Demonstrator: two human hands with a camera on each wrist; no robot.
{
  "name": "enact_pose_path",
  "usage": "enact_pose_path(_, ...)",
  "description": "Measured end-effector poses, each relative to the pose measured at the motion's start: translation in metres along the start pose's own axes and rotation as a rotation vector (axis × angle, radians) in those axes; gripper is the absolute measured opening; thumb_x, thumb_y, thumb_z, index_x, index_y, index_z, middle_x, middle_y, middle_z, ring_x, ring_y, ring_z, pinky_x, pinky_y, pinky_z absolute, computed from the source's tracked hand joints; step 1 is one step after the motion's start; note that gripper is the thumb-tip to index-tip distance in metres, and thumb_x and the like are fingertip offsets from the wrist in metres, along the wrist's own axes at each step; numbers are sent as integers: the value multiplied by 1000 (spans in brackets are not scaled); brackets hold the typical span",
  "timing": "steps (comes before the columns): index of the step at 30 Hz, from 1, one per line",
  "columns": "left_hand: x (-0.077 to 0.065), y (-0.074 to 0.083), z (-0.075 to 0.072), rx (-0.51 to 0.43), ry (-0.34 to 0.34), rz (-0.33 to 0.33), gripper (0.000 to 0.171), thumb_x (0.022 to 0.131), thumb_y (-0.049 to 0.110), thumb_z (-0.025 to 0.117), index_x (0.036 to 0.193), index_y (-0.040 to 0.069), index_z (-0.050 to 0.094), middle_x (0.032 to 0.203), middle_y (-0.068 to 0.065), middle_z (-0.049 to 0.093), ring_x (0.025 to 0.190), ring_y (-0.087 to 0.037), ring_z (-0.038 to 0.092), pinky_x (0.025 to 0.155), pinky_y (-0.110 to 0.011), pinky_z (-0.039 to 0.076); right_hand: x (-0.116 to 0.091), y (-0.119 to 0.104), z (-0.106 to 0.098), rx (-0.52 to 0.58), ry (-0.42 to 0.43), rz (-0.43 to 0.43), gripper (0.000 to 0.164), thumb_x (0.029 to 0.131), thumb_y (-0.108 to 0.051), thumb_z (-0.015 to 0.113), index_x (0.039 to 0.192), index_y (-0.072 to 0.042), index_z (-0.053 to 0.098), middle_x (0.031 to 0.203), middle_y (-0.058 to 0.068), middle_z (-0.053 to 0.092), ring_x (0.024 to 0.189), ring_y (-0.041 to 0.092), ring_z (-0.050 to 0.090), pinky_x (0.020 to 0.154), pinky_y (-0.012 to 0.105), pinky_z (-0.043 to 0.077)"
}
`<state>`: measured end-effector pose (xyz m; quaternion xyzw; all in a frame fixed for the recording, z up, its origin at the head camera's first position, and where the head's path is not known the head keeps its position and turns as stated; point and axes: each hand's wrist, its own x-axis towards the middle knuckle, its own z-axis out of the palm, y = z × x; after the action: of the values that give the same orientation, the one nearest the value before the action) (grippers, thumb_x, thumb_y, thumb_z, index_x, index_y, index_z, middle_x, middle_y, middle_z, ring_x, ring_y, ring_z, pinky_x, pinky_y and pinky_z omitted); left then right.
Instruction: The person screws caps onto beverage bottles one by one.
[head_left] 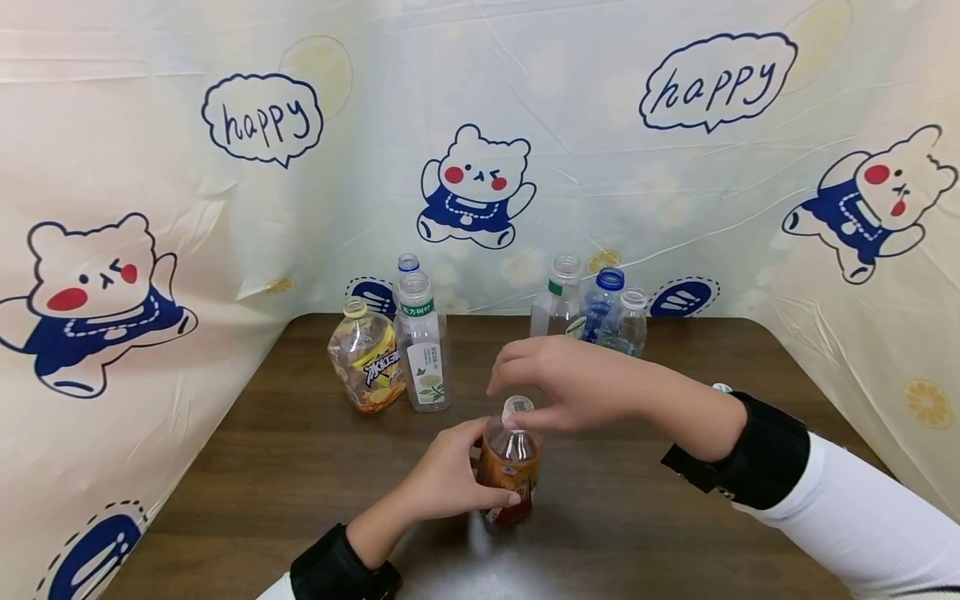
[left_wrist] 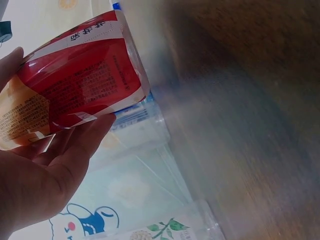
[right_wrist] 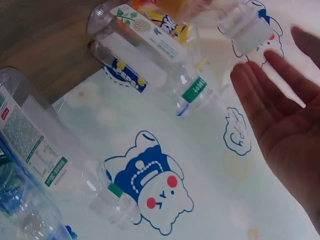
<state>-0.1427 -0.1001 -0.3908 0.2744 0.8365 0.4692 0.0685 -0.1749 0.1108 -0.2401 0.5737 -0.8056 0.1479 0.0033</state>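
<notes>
A bottle with a red and orange label (head_left: pixel 512 475) stands near the front of the table, a white cap (right_wrist: pixel 254 35) on its neck. My left hand (head_left: pixel 453 473) grips it around the label, thumb in front and fingers behind. In the left wrist view the label's red part (left_wrist: pixel 87 75) fills the upper left, above my fingers. Over the bottle's top is my right hand (head_left: pixel 566 379), its thumb overlapping the cap in the head view. From the right wrist, the fingers (right_wrist: pixel 275 95) look loosely extended, with a gap between them and the cap.
Back left stand a round bottle with a yellow label (head_left: pixel 369 358), a clear bottle with a green band (head_left: pixel 426 358) and another behind it. Back right, partly behind my right arm, are a green-banded bottle (head_left: pixel 557 304), a blue-necked bottle (head_left: pixel 602 304) and a small clear bottle (head_left: pixel 632 321). A printed curtain (head_left: pixel 480 67) hangs behind the table.
</notes>
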Motion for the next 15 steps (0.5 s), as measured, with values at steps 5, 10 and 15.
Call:
enact_pose_path(5,0,0,1,-8,-1,-3,69,74,37,85,132,16,53,119,4,62,104,-13,61,81,-26,53,-4,3,1,76,-37,-76,23,83,-4,74,104,-10,71,105,-1,65,98,10,60,84,22,53)
enact_pose_path(10,1,1,3,4,-1,9,69,73,37,86,131,17,54,117,5,62,102,-11,61,80,-27,53,-5,2,6,-11,-23,-33,15,85,-12,75,98,-8,72,92,-1,66,83,8,60,73,20,54)
enact_pose_path(15,2,1,5,23,0,26,71,73,37,86,133,17,54,118,5,62,102,-10,61,80,-26,53,-3,-1,14,-195,1,24,16,89,-24,72,96,-10,67,83,-2,66,72,8,60,65,19,52)
